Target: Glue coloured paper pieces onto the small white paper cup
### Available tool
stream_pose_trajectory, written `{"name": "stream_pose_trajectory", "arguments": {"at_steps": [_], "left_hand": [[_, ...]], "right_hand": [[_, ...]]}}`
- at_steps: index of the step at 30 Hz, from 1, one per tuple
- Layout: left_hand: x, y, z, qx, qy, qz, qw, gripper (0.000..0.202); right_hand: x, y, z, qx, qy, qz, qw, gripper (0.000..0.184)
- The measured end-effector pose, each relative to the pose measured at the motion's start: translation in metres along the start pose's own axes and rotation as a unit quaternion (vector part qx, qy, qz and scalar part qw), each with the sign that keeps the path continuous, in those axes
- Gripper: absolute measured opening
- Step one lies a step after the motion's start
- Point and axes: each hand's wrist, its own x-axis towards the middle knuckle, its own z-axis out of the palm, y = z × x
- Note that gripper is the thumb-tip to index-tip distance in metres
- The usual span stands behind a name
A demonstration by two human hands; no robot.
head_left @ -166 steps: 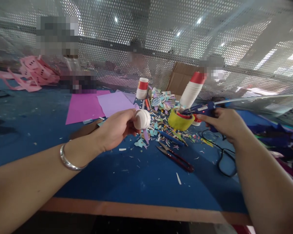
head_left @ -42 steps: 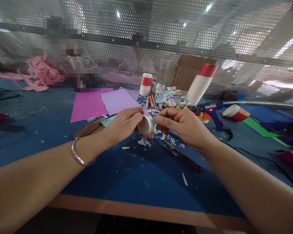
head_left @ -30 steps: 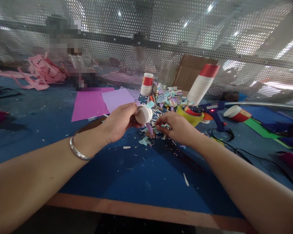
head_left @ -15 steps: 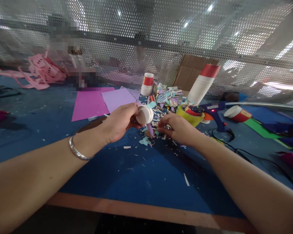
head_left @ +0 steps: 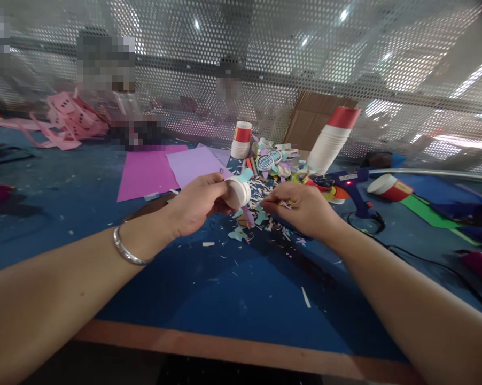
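Note:
My left hand (head_left: pixel 195 207) is closed on a short white paper-cup piece (head_left: pixel 236 194), its round flat end turned toward me. A teal paper tab (head_left: pixel 246 175) sticks up from its top side, and a purple paper strip (head_left: pixel 248 215) shows below it. To the right, my right hand (head_left: pixel 305 208) is pinched, thumb against fingers, a short way from the cup piece. Whatever lies between those fingertips is too small to make out. Teal paper scraps (head_left: pixel 238 233) and small white cuttings lie on the blue table below both hands.
Behind the hands stand a small red-and-white cup stack (head_left: pixel 241 140) and a tall leaning cup stack (head_left: pixel 332 141). A blue glue gun (head_left: pixel 355 187) with a lit red light lies at right, its cable trailing. Purple sheets (head_left: pixel 147 174) lie at left, near pink ribbon (head_left: pixel 75 120).
My right hand has lifted slightly off the scraps and its fingers have drawn together; a teal scrap now shows beneath it. My left hand still holds the cup piece, slightly shifted.

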Motion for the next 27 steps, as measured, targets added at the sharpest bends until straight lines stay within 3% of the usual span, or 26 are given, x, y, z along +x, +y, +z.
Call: {"name": "stream_pose_trajectory", "arguments": {"at_steps": [4,12,19,27], "left_hand": [[-0.001,-0.001,0.000,0.017,-0.020,-0.005,1.000,0.003],[-0.008,0.002,0.005,0.020,-0.065,0.008,0.998,0.012],[-0.009,0.001,0.006,0.026,-0.092,0.026,0.995,0.013],[-0.011,-0.002,0.006,0.056,-0.101,0.041,0.992,0.013]], "right_hand": [[-0.002,-0.011,-0.005,0.054,0.027,0.042,0.997,0.014],[-0.006,-0.037,-0.003,0.242,0.022,0.093,0.966,0.023],[-0.007,-0.040,0.001,0.306,0.001,0.099,0.947,0.019],[-0.008,-0.036,0.005,0.277,0.006,0.106,0.955,0.023]]}}
